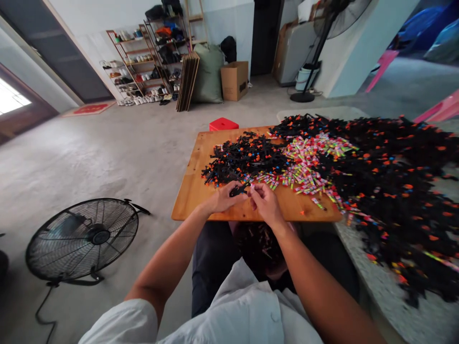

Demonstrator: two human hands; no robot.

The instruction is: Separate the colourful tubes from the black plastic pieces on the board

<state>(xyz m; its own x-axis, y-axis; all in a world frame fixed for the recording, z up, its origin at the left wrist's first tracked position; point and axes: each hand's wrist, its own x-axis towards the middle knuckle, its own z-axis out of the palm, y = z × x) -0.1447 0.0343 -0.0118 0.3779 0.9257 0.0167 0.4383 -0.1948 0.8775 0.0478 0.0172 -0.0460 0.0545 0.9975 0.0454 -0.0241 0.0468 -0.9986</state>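
My left hand (225, 197) is closed round a small black plastic piece (238, 190) over the near edge of the wooden board (193, 191). My right hand (264, 200) is pinched right beside it, fingertips meeting the black piece; what they hold is too small to name. Just beyond lie a heap of black plastic parts with orange tips (244, 160) and a pile of small colourful pieces (308, 167).
A huge mound of black and orange parts (401, 181) covers the stone table to the right. A floor fan (84, 239) stands at the left, a red stool (224, 124) behind the board. Shoe racks, a cardboard box and a pedestal fan line the far wall.
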